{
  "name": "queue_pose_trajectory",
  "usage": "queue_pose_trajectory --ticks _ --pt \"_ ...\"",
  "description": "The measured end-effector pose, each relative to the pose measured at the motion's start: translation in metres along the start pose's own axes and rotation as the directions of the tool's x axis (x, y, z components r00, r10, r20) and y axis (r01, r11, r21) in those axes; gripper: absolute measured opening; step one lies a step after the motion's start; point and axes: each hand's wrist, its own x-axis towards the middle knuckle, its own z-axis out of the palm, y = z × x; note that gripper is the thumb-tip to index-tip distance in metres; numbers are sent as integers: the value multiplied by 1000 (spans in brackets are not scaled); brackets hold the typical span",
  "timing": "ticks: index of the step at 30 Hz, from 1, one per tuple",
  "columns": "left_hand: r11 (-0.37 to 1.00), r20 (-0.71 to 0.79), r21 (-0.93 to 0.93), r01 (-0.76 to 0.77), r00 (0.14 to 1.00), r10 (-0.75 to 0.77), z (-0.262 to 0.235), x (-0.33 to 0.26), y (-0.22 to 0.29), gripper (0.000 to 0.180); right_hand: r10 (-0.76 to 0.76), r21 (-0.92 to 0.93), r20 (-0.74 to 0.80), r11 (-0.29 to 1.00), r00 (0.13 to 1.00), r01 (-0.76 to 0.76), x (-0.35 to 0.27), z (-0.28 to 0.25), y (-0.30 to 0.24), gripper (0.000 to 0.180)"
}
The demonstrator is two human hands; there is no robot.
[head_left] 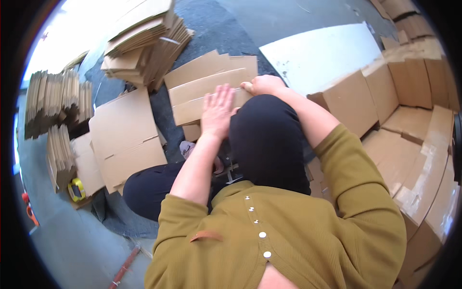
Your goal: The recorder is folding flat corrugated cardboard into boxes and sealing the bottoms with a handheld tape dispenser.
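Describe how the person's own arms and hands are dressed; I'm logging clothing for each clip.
Both arms wear mustard-yellow knit sleeves pushed up above the elbows, so the forearms are bare. The left hand and right hand are bare too: no gloves, and no rings, watch or bracelet that can be seen. The sleeves belong to a cardigan with a row of small pale buttons down the front.
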Motion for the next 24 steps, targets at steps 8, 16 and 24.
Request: queue_pose_trajectory --ticks 8,16,24 --pt "363 170 -612 702 565 -807 22 -57 -136 59 49 166 15 985 999 -51 -19 -18 -23 64" --pt "121 34 -981 150 753 -658 -118 45 -88 38 177 343 -379 938 909 -40 -98 -72 0 55" --pt "-305 -135 -943 -130 991 -5 -192 195 47 38 327 342 -822 938 466 -55 -345 -40 2 30"
